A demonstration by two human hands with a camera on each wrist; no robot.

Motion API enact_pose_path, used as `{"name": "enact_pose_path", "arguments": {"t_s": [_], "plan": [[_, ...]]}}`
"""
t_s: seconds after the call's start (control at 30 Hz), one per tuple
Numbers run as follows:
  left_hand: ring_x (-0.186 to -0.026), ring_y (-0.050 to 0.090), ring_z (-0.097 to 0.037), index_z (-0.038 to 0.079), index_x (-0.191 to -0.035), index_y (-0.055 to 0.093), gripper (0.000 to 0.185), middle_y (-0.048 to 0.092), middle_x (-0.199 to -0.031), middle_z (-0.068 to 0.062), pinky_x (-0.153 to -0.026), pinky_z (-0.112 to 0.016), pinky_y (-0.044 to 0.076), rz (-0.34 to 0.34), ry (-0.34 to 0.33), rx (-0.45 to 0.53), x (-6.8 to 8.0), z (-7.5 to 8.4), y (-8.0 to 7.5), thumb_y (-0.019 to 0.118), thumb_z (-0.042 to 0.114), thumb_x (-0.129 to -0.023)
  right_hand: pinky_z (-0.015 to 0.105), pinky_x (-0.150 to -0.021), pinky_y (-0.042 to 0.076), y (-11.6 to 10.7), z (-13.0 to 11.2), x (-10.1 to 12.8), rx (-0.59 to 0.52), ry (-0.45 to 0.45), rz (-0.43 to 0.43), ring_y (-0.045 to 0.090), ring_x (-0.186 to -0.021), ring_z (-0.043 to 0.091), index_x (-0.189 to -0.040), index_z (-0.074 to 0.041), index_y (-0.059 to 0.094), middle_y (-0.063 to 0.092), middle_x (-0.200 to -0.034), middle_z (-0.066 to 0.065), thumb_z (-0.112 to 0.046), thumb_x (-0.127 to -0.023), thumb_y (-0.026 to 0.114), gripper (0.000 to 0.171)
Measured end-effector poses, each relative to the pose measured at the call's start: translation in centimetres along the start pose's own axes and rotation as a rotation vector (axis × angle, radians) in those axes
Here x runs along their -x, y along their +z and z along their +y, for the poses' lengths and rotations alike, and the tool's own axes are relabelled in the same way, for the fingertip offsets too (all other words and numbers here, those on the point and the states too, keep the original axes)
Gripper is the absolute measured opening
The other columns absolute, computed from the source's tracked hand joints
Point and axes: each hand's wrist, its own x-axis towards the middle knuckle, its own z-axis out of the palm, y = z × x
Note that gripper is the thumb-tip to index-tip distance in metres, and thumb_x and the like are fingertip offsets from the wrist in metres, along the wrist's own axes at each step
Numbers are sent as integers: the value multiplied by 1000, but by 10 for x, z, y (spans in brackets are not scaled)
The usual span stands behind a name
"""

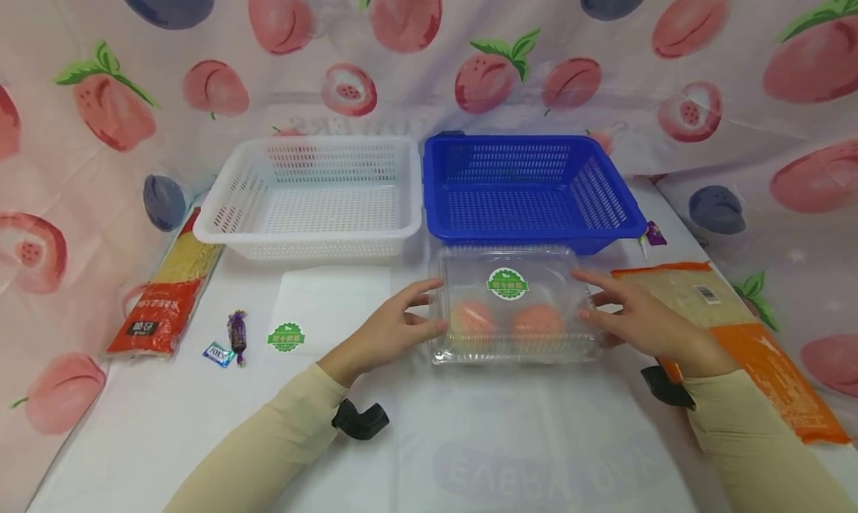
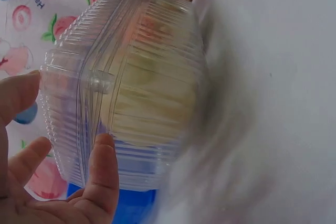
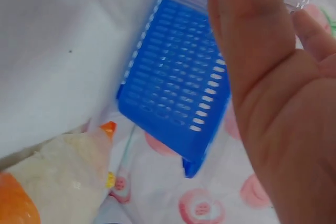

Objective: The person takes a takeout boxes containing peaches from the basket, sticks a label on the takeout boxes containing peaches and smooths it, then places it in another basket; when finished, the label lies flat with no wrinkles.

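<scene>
In the head view a clear plastic clamshell box (image 1: 536, 263) stands on the table in front of the baskets. Two round, pinkish-yellow fruits, peach-like (image 1: 538, 325), show through its closed lid, which bears a green round sticker (image 1: 507, 283). My left hand (image 1: 392, 327) is at the box's left side, fingers spread and fingertips against the plastic. Opposite it, my right hand (image 1: 646, 323) has its thumb and fingers spread along the right side. From the left wrist, the box's ribbed side (image 2: 131, 87) is seen close up beside the fingers. Most of the right fingertips are hidden in the right wrist view.
Behind the box stand a white basket (image 1: 311, 237) and a blue basket (image 1: 532, 234). A red noodle-like packet (image 1: 161, 316), two small wrapped sweets, purple (image 1: 237, 336) and blue (image 1: 218, 354), and a white stickered sheet (image 1: 335, 304) lie left. An orange-and-clear bag (image 1: 751, 342) lies right.
</scene>
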Motion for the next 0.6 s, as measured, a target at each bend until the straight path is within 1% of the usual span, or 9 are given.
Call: {"name": "enact_pose_path", "arguments": {"t_s": [0.13,0.2,0.23,0.27,0.33,0.43,0.5,0.53,0.6], "plan": [[-101,67,-19,25,-152,45,65,43,-148,-18,-87,-42,52,-11,15,-2,7,10,1,73,24,-92,38,-67,60,-1,-8,16,17,37,22,64,-92,33,-161,-18,23,36,-144,37,-36,-102,59,71],[-100,67,-17,23,-151,46,64,44,-148,-17,-86,-40,53,-17,34,-9,10,17,1,73,24,-92,37,-63,59,-4,-13,24,33,30,47,64,-82,26,-161,-18,23,38,-141,38,-35,-103,58,70],[-100,67,-17,22,-150,47,63,44,-148,-17,-84,-40,53,-18,48,-15,12,21,1,72,24,-92,37,-62,59,-5,-16,28,38,26,65,64,-79,25,-161,-18,24,40,-140,38,-34,-103,58,69],[-99,68,-16,22,-150,47,63,44,-148,-16,-83,-39,53,-18,60,-23,13,25,1,72,24,-92,36,-61,58,-7,-18,31,43,20,84,63,-78,25,-160,-19,24,41,-139,37,-34,-103,58,68],[-100,68,-16,22,-150,47,62,44,-149,-14,-82,-38,53,-17,90,-41,14,34,-1,72,24,-93,37,-60,59,-10,-23,36,45,-24,118,63,-82,29,-160,-17,26,44,-136,37,-29,-103,58,66],[-102,67,-15,23,-150,48,61,44,-149,-13,-81,-39,54,0,129,-76,11,47,-4,72,26,-93,37,-64,59,-18,-31,41,67,-42,181,64,-93,36,-160,-19,27,45,-136,33,-29,-104,57,65],[-104,67,-15,24,-149,49,60,44,-150,-12,-84,-41,54,19,150,-93,8,55,-6,72,27,-94,37,-65,60,-23,-36,41,61,-63,216,64,-94,37,-160,-19,28,46,-135,33,-28,-104,57,63],[-105,67,-14,25,-148,50,59,44,-150,-11,-85,-42,54,31,155,-102,6,59,-7,71,28,-94,37,-65,60,-25,-38,41,53,-67,232,66,-93,35,-160,-20,28,46,-136,32,-28,-104,56,63],[-109,66,-15,24,-147,51,57,45,-150,-9,-88,-43,54,56,176,-108,0,67,-9,71,28,-94,37,-63,60,-31,-43,39,34,-83,265,68,-90,26,-159,-19,29,46,-136,30,-28,-104,56,62]]}}
